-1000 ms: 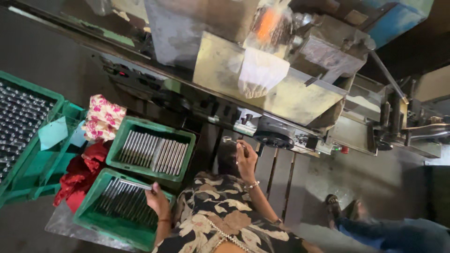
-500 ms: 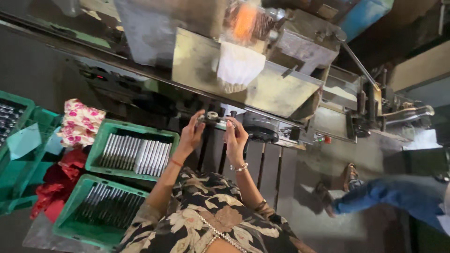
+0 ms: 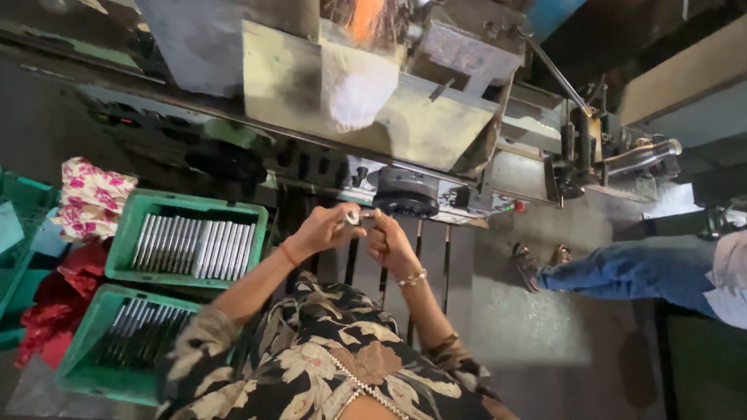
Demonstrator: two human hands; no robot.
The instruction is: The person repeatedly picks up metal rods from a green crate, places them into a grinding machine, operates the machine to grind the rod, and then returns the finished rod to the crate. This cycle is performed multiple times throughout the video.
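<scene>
I see both hands raised together in front of the grey machine (image 3: 436,132). The left hand (image 3: 323,230) has its fingers curled narrow around one end of a small shiny metal piece (image 3: 355,217), which sticks out just past the fingertips toward the other hand. The right hand (image 3: 387,238) meets it from the opposite side, fingers bent close and touching the same piece, so the piece lies between the two sets of fingertips, pinched from both ends. I cannot tell its exact shape; it is small and partly covered by the fingers.

Just beyond the fingertips, on the machine's front, sits a round black dial (image 3: 405,204), very near the right hand's knuckles. Well off to the left hand's outer side stand two green crates: the upper crate (image 3: 187,204) holds a row of bright metal rods (image 3: 194,247), and the lower crate (image 3: 85,354) holds darker rods. Past those lies a floral cloth (image 3: 92,198) over a red cloth (image 3: 58,311). Far off on the right hand's side, another person's leg in blue jeans (image 3: 630,268) stretches across the floor.
</scene>
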